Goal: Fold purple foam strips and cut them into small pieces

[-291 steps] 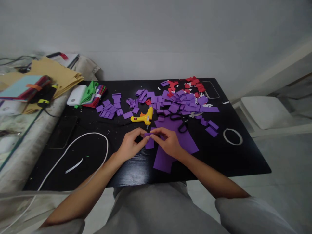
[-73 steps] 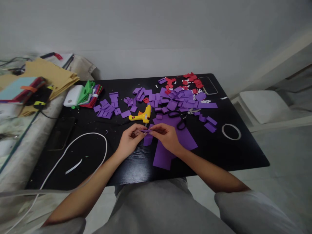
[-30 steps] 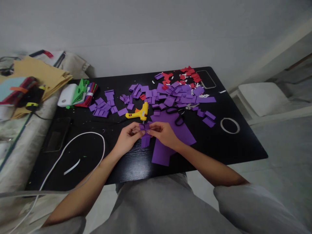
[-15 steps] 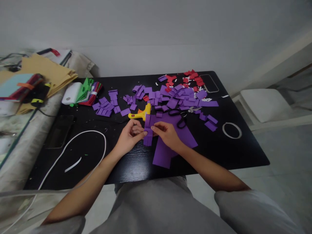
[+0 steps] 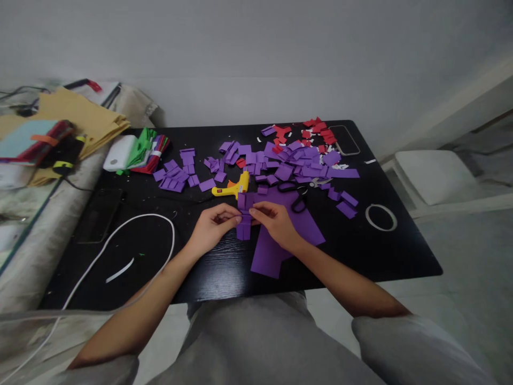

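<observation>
Between my two hands, just above the front of the black table, is a folded purple paper strip point(image 5: 243, 231) with creases across it. My left hand point(image 5: 214, 224) pinches its left edge between thumb and fingers. From the other side my right hand point(image 5: 273, 220) pinches it, thumb near the middle fold. Right behind the strip lies a yellow glue gun point(image 5: 232, 187) on its side. Larger purple paper sheets point(image 5: 267, 256) lie under and beside my right hand. Black-handled scissors point(image 5: 298, 200) rest on them.
Many folded purple paper pieces point(image 5: 304, 158) spread over the back of the table point(image 5: 208, 278), with red scraps point(image 5: 320, 128) behind. A tape ring point(image 5: 380, 217) lies right. On the left are a white cable point(image 5: 116, 238), a dark phone point(image 5: 98, 216) and bundled coloured paper point(image 5: 146, 149).
The purple strip's upper part has bent along its middle fold, and my fingers have shifted slightly at that crease. Both hands still hold it in nearly the same place.
</observation>
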Available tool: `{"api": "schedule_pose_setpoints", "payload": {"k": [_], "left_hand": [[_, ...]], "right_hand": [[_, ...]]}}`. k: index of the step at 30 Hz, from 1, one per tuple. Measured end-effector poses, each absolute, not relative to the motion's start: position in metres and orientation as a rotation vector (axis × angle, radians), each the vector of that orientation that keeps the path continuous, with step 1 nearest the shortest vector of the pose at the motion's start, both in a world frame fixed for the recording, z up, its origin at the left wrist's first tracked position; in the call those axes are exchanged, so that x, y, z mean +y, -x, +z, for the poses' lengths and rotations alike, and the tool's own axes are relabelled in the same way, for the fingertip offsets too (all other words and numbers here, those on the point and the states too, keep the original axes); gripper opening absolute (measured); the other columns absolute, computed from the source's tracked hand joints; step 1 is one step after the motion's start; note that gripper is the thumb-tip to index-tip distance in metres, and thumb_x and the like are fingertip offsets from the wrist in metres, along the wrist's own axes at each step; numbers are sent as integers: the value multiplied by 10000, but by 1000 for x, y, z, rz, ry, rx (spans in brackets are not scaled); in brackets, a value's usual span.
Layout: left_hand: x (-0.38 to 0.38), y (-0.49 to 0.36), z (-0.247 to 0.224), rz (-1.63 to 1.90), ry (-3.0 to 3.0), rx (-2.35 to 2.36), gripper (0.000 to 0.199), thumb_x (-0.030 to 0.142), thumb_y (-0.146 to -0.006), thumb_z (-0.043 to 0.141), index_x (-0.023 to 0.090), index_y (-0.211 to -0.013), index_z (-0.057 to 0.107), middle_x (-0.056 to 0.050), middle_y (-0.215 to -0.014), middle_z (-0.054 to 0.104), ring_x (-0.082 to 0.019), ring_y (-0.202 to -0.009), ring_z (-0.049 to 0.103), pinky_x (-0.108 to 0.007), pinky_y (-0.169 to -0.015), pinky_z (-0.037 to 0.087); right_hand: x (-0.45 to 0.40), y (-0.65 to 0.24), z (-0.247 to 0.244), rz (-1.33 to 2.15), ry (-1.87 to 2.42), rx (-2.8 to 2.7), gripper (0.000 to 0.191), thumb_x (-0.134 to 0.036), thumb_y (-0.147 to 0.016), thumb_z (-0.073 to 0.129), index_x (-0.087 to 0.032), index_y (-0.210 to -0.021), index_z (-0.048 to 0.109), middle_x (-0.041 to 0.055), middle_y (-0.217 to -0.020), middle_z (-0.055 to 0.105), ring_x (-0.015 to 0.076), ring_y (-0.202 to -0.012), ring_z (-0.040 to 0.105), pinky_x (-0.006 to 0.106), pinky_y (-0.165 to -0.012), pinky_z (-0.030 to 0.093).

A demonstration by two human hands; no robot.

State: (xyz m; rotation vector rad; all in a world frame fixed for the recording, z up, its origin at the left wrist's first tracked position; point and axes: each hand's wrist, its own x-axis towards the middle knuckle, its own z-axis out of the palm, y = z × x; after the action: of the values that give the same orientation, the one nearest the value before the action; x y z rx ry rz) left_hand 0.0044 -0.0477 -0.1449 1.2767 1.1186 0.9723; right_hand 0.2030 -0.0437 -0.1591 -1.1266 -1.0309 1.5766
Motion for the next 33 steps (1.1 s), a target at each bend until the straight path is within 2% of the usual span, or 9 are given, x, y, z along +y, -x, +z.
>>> {"api": "schedule_pose_setpoints", "payload": {"k": [3,10,14,22,28,33], "left_hand": [[-47,-2,-143,944,-1283,1103,184,317,-755,855,171,-839,782,-36,-769,780,-165,-702,711,-274,-694,558],[-49,-2,-137,934,-1364,1037,163,276,-795,809,185,-931,813,-60,-894,802,-190,-831,740,-291,-767,575],[-52,-7,-136,993,-1370,1045,152,282,-810,820,186,-924,789,-45,-852,782,-168,-779,727,-282,-758,581],[-53,-9,-144,1068,-1302,1089,246,357,-775,874,172,-890,759,-41,-778,770,-164,-707,721,-295,-726,602],[-52,-9,-140,1133,-1264,1097,248,369,-736,901,175,-815,768,-63,-896,799,-181,-794,746,-313,-788,618],[-52,-9,-140,1117,-1232,1168,300,409,-702,920,171,-799,763,-52,-819,793,-178,-735,732,-319,-756,611]], "right_hand": [[-44,-203,-158,1594,1122,-1034,294,-471,-736,861,-214,-828,751,-9,-784,728,178,-743,704,369,-783,649],[-43,-203,-159,1617,1105,-961,329,-370,-634,923,-215,-849,728,-11,-806,754,183,-784,722,347,-779,635],[-43,-204,-154,1592,1077,-979,280,-350,-655,920,-221,-833,747,-17,-790,754,168,-760,720,335,-776,633],[-42,-205,-157,1632,1047,-1010,294,-393,-648,935,-209,-811,774,-14,-780,762,169,-728,729,362,-802,643],[-43,-205,-157,1611,1048,-1032,292,-398,-642,939,-212,-814,794,-6,-766,776,173,-702,739,371,-809,649],[-45,-204,-156,1612,1057,-1041,302,-419,-648,934,-208,-804,785,-6,-749,767,187,-708,751,383,-806,652]]}}
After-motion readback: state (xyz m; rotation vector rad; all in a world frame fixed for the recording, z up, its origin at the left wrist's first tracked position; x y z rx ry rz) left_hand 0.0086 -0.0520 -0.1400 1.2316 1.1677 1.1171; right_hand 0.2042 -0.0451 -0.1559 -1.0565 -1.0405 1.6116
